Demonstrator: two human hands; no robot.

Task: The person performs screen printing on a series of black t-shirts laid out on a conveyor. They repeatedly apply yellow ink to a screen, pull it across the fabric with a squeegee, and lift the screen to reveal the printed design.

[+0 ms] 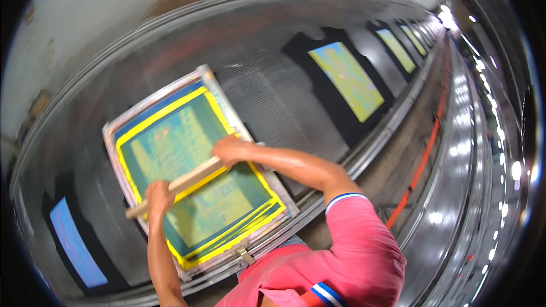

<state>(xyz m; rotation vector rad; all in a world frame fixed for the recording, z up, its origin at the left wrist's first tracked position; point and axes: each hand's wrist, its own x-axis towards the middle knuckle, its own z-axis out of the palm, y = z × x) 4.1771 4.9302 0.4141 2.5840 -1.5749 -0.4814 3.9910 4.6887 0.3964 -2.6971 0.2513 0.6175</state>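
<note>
My left hand and my right hand are both closed on a wooden squeegee, one near each end. The squeegee lies slantwise across the middle of a screen printing frame, and yellow ink shows along its lower edge. Bands of yellow run round the inside of the frame, with more yellow streaks at the near end. Through the green mesh a pale printed pattern shows faintly. What lies beneath the screen is mostly hidden.
A black garment with a blue panel lies to the left on the long dark table. To the right, a black garment with a yellow-and-blue print leads a row of several more. A metal rail and a metal clamp edge the near side.
</note>
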